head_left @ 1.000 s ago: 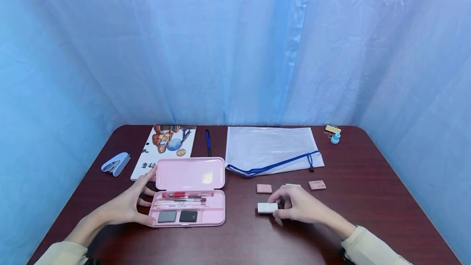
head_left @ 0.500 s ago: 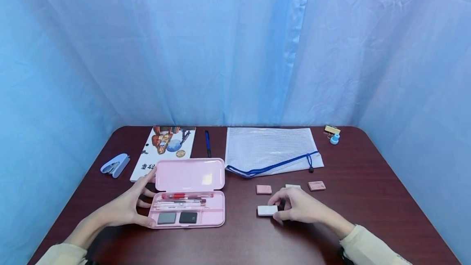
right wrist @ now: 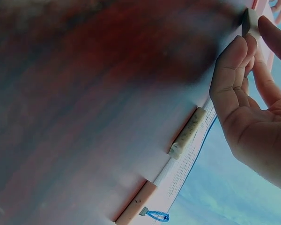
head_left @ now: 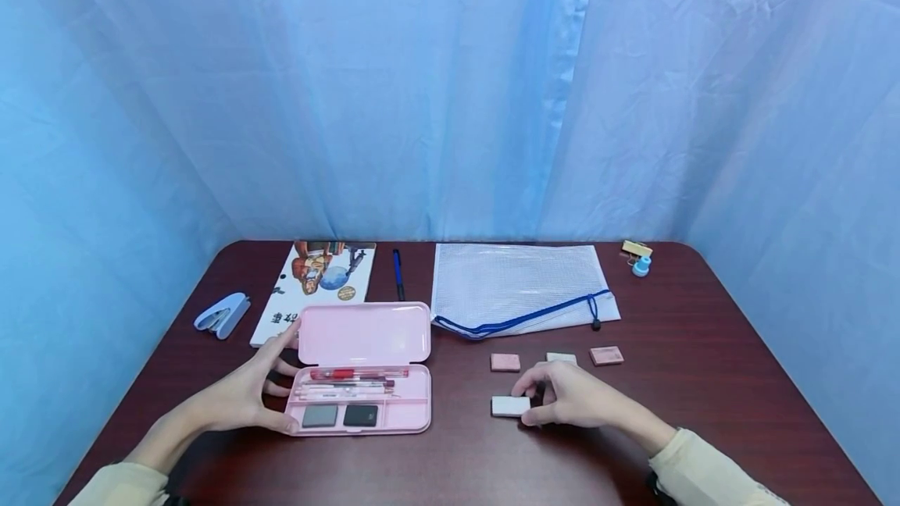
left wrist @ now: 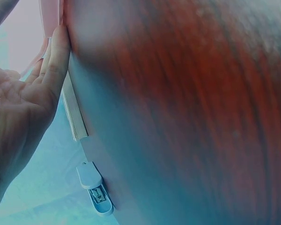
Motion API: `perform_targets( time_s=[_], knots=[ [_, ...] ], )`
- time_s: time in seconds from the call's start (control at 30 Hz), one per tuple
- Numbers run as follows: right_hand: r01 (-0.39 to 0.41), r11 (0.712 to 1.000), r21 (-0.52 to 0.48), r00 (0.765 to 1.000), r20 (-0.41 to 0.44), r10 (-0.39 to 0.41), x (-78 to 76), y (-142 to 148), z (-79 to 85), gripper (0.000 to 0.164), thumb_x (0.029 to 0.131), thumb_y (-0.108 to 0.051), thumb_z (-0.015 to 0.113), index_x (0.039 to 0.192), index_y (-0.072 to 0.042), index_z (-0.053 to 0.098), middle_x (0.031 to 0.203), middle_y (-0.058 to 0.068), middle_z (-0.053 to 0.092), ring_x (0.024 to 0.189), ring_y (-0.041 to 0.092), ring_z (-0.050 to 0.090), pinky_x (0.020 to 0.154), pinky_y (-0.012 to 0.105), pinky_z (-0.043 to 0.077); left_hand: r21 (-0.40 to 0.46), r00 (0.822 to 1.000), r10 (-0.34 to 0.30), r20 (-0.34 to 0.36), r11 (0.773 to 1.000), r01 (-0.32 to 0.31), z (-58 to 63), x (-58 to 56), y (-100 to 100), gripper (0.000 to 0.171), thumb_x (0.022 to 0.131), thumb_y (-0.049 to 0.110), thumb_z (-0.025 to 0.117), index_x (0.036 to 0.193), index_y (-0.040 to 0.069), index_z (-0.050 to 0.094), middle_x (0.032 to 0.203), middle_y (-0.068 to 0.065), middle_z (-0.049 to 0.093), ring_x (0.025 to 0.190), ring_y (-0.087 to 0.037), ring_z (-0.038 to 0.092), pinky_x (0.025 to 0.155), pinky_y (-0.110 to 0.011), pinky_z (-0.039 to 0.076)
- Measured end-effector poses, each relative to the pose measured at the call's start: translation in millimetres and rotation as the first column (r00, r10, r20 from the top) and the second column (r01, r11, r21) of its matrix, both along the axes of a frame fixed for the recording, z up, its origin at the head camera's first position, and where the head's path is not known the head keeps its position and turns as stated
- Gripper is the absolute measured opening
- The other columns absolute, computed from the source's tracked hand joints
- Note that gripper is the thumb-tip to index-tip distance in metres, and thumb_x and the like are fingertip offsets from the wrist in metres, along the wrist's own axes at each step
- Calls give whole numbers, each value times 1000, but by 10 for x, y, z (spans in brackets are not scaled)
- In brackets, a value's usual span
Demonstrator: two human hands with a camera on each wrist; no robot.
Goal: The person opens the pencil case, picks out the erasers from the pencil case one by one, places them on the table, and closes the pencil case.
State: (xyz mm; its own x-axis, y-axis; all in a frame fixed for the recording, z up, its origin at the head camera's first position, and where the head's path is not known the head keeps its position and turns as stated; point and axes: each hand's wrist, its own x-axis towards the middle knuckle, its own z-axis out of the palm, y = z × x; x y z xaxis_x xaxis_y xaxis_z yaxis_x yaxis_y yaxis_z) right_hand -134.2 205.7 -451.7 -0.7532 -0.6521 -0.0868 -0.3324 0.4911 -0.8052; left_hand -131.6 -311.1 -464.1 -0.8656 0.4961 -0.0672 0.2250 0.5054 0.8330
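Observation:
My right hand [head_left: 569, 398] pinches a white eraser [head_left: 509, 406] by its right end, between thumb and fingers, low over the table. In the right wrist view that eraser [right wrist: 251, 23] shows beyond the fingertips. On the left, a pink pencil case [head_left: 408, 415] lies with its lid raised. Pens [head_left: 358, 373] fill its back compartment; a grey block [head_left: 319, 415] and a black block [head_left: 361, 415] sit in front. My left hand [head_left: 242, 393] touches the case's left side, fingers spread, thumb at the front corner and a finger at the lid [head_left: 362, 334].
Behind my right hand lie two pink erasers [head_left: 505, 362] and another white eraser [head_left: 562, 358]. Farther back are a mesh zip pouch [head_left: 516, 279], a blue pen [head_left: 398, 273] and a book [head_left: 281, 295]. A stapler [head_left: 222, 315] is far left; a yellow binder clip [head_left: 637, 248] and small blue item [head_left: 641, 265] are far right.
The pinched white eraser has shifted slightly toward me, and the right hand a little with it. More of the white eraser behind shows. The left hand stays on the case.

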Motion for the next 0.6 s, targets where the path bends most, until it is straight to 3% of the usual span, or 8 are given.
perform_targets(
  time_s=[0.37, 0.6],
  knots=[
    [6, 1000, -18, 999, 36, -6, -17, -20, -10, 32, 84, -15, 84, 111, -3, 72, 92, 5, 59, 57, 4, 53, 50, 19, 45, 10, 1000, -2, 1, 1000, 2, -4, 6, -1, 132, 73, 24, 92, 164, 22, -3, 149, -18, 21, 119, -40, 52, 81, -26, 57],
    [10, 1000, -9, 999, 43, -10, -38, -18, 22, 32, 84, -16, 85, 111, -4, 73, 92, 5, 60, 57, 4, 54, 50, 20, 47, 5, 1000, -6, 0, 1000, 6, -7, 0, -2, 132, 73, 24, 93, 164, 22, -3, 148, -18, 22, 119, -40, 51, 81, -25, 56]
  ],
)
